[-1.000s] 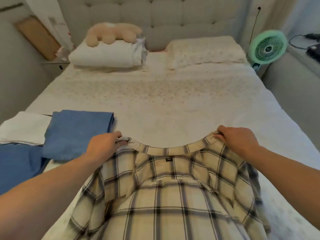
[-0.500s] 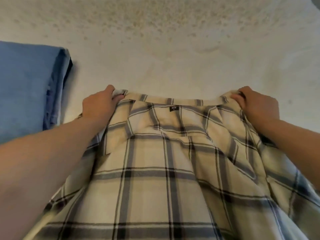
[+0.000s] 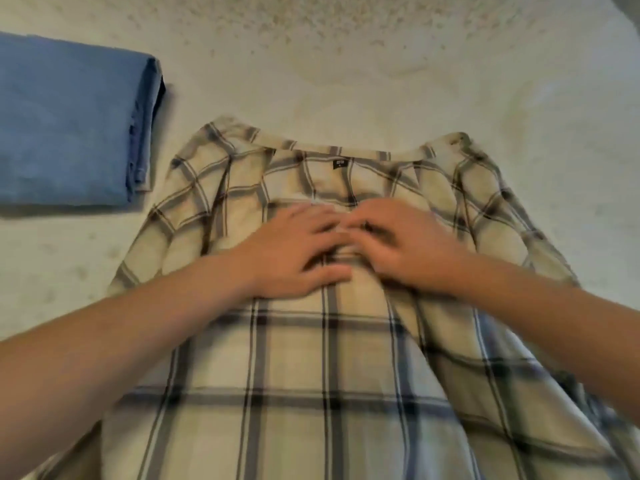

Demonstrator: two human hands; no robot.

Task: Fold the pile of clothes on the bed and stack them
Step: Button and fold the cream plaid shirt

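A cream plaid shirt lies spread flat on the bed, its collar with a small black label pointing away from me. My left hand rests flat on the shirt's upper middle, fingers spread and straight. Right beside it, my right hand presses on the same spot, fingertips nearly meeting those of the left; its fingers look slightly bent and blurred. A folded blue garment sits on the bed to the left of the shirt.
The pale speckled bedspread stretches beyond the collar and to the right of the shirt. The shirt's lower part runs out of view at the bottom edge.
Both hands have let go of the collar corners and moved inward to the middle of the shirt's back. The shirt now lies flat on the bed.
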